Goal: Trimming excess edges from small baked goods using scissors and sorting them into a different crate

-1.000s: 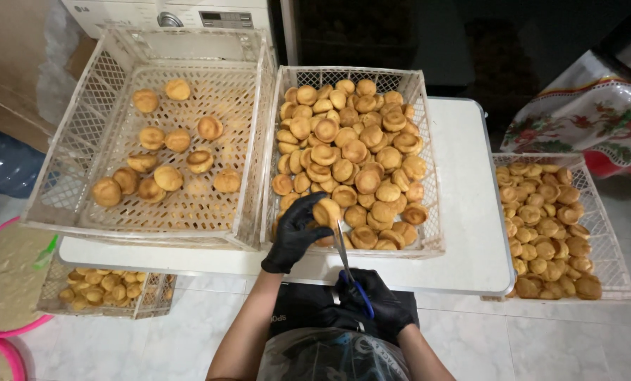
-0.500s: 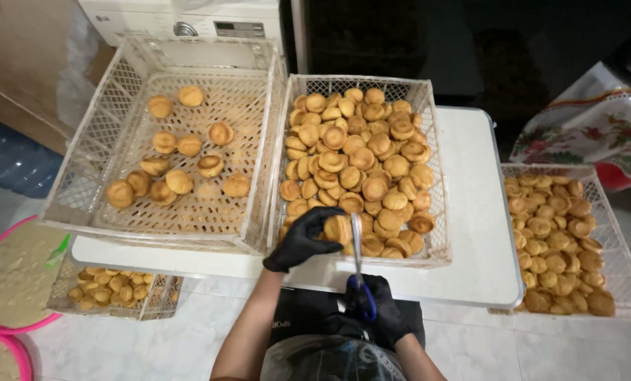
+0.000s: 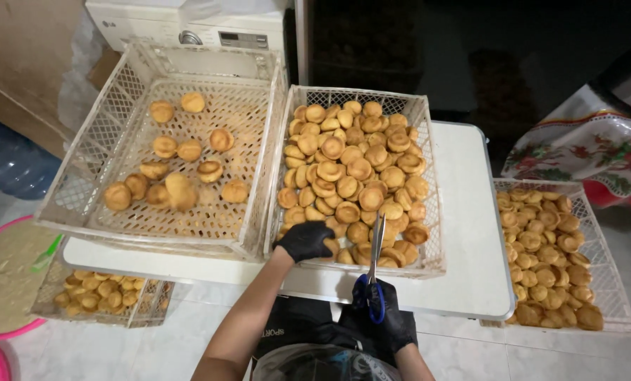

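Here the left hand (image 3: 307,240), in a black glove, is curled over a round golden-brown pastry bun (image 3: 331,248) at the near edge of the heaped middle white plastic lattice crate (image 3: 428,212), fingers closed on it. The right hand (image 3: 382,317), also black-gloved, is clamped on the blue handles of a pair of steel scissors (image 3: 377,261), whose blades look nearly closed and point toward twelve o'clock over the crate's front rim.

To do this well, I judge the bun should be lifted clear of its neighbours before the blades meet it, with the gloved fingertips kept off the cutting line and the points aimed away from the holding hand. A light grip matters, since such a shell would probably crush easily.

The middle crate is piled deep with the same buns, edge to edge. At ten o'clock from it, touching its side, a second white lattice crate (image 3: 118,134) holds only a sparse scatter of buns (image 3: 181,190). Both rest on a white tabletop (image 3: 470,233). At three o'clock, lower down beside the tabletop, a third lattice crate (image 3: 604,282) is well filled. At eight o'clock, on the pale tiled floor (image 3: 153,346) partly under the tabletop, a fourth smaller crate (image 3: 100,296) holds a shallow layer. A pink-rimmed round tray (image 3: 15,328) lies at nine o'clock.
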